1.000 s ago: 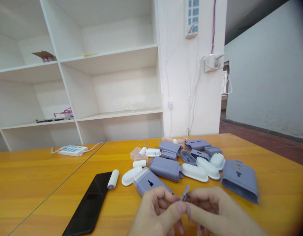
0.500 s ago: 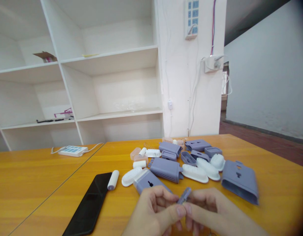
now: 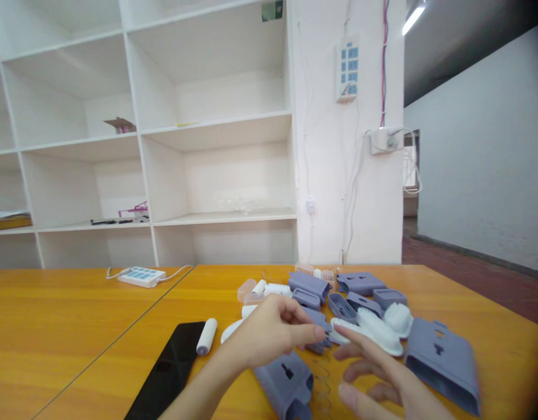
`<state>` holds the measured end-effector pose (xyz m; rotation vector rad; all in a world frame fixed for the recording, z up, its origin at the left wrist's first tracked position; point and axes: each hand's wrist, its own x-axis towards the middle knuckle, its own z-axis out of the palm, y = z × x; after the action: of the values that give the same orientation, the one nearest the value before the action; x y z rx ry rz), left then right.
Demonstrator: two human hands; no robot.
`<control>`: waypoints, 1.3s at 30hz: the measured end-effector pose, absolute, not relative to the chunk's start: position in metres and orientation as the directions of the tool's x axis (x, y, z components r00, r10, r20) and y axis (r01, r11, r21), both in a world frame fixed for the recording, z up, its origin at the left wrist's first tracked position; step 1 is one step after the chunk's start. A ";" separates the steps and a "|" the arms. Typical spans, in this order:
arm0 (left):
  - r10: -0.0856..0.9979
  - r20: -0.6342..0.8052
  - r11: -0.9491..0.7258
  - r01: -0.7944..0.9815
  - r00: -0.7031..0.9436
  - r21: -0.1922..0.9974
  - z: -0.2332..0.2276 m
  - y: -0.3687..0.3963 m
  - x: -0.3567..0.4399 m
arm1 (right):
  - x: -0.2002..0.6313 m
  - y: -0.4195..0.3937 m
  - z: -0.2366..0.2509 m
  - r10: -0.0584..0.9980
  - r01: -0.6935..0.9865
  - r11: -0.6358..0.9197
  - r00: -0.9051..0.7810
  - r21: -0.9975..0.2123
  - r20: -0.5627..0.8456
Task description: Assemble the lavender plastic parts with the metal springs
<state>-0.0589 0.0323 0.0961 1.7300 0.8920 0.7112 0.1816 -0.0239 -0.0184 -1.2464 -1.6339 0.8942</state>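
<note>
My left hand (image 3: 277, 329) is above the pile, thumb and index finger drawn together. Whatever is between the fingertips is too small to make out against the purple casing (image 3: 316, 318) behind. My right hand (image 3: 382, 373) faces it, fingers apart and nothing visible in them. Below the left hand lies another purple casing (image 3: 284, 379) with a dark keyhole-shaped slot and an open end. Beside that casing, thin wire coils (image 3: 323, 379) show between my hands. White oval bristled brush heads (image 3: 376, 332) lie just beyond the right fingers.
A larger purple casing (image 3: 443, 361) stands at the right. At the left are a black phone (image 3: 170, 367) and a white roller (image 3: 206, 336). Further back lie several purple shells (image 3: 360, 284) and a power strip (image 3: 141, 276). White shelves (image 3: 225, 219) rise behind the table.
My hands have moved apart from holding a small purple piece together. The right hand has opened, and the left has lifted over the pile. The camera view has tilted up.
</note>
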 end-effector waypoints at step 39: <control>0.633 0.192 -0.693 0.438 0.750 0.573 -0.012 0.032 -0.048 | 0.187 0.007 0.041 0.828 -0.211 0.488 -0.196 -0.847 0.526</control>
<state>-0.0481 0.0322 -0.0121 2.4436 0.8074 0.5188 0.1873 0.0070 0.0410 -0.5673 -1.4771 1.0346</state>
